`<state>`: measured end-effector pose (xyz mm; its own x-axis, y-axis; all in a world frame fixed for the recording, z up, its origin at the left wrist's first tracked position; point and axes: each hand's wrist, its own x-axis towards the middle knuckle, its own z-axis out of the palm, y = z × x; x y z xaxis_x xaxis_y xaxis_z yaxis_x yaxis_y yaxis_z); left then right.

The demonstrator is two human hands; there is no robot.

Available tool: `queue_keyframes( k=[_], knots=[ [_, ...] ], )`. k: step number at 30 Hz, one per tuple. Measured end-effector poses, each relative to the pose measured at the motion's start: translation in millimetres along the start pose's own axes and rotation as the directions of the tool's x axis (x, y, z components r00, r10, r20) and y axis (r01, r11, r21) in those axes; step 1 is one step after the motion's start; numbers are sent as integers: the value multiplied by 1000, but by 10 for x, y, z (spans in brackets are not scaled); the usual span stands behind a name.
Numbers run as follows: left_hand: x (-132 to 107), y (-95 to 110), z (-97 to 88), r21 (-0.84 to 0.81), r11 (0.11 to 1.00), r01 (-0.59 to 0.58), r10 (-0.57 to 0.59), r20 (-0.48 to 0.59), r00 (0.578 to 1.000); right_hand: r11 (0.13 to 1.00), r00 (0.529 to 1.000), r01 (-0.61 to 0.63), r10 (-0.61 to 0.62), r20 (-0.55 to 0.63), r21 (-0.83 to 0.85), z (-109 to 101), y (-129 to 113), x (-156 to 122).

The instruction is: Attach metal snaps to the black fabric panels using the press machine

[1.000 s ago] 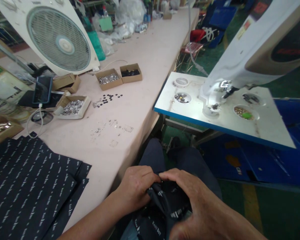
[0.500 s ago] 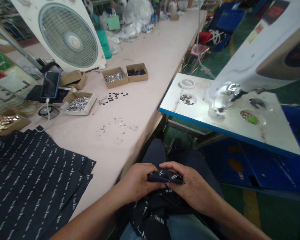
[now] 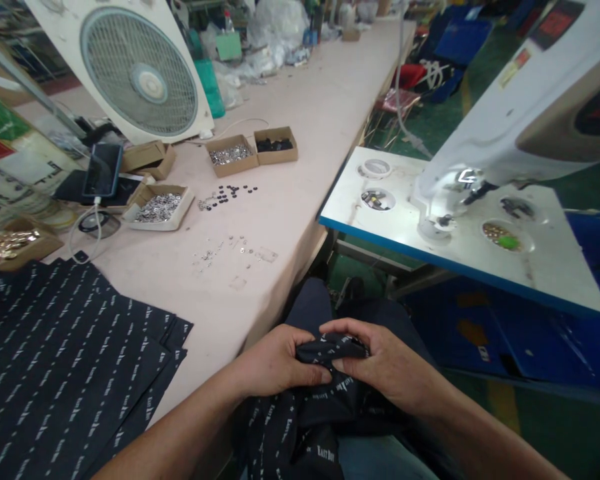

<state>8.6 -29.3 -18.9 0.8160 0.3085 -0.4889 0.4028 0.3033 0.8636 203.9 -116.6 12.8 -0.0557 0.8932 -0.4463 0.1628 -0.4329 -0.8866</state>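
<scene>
My left hand (image 3: pixel 275 360) and my right hand (image 3: pixel 380 357) grip a black fabric piece (image 3: pixel 300 420) with white lettering, held over my lap. A fold of it (image 3: pixel 333 350) is pinched up between the fingers of both hands. The rest hangs in loose folds over my dark trousers (image 3: pixel 315 307). To my left on the pale pink table (image 3: pixel 280 200) lies a stack of similar black printed fabric sheets (image 3: pixel 65 360). Neither hand touches the table or the stack.
Small cardboard boxes of silver metal parts (image 3: pixel 157 212) and black buttons (image 3: pixel 275 145) stand on the table among loose pieces (image 3: pixel 223 197), near a phone (image 3: pixel 103 170) and a large fan (image 3: pixel 140 73). A white press machine (image 3: pixel 535 113) with a blue-edged plate (image 3: pixel 430 260) stands to my right.
Both hands have drawn closer around the fabric, with a fold now gathered between them. The fabric hangs lower over my lap, and the view has shifted slightly.
</scene>
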Motion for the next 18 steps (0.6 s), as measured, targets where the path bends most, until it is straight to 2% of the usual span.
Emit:
queue_keyframes(
  k=[6, 11, 14, 18],
  knots=[
    [61, -80, 115, -267, 963, 38, -68, -104, 992, 1000, 1000, -23, 23, -4, -11, -74, -37, 49],
    [104, -115, 206, -416, 907, -61, -5, -156, 988, 1000, 997, -10, 11, 71, -3, -196, -20, 80],
    [106, -84, 229, -497, 866, -58, -8, -131, 991, 1000, 991, 29, -27, 132, -10, -273, 4, 135],
    [109, -56, 228, -629, 776, -39, 1, -60, 998, 971, 996, 86, -83, 21, -223, -289, 29, 274]
  ],
)
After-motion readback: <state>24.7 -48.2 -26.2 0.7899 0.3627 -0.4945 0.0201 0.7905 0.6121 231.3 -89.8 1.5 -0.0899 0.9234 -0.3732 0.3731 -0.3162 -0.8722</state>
